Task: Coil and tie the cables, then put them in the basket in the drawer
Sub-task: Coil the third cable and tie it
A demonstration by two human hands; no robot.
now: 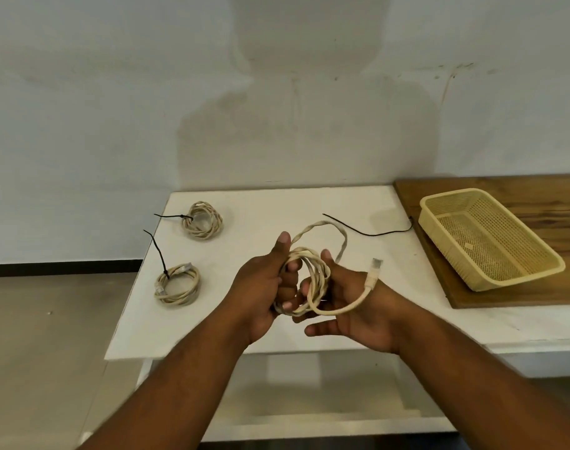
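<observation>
A beige network cable (312, 274) is partly wound into a coil above the white table (251, 326). My left hand (264, 287) grips the coil on its left side, thumb up. My right hand (351, 306) holds the coil's right side with fingers curled under it. One loose end with a plug (374, 267) arcs over my right wrist, and a twisted stretch (329, 228) loops toward the back. Two coiled cables lie at the left, each bound by a black tie: the far one (202, 220) and the near one (177, 285). A loose black zip tie (371, 232) lies behind my hands.
A yellow mesh basket (520, 271) sits on a wooden board (472, 293) at the right, holding nothing visible. The grey wall stands behind the table. Bare floor shows at the left, and a lower shelf is visible under the table.
</observation>
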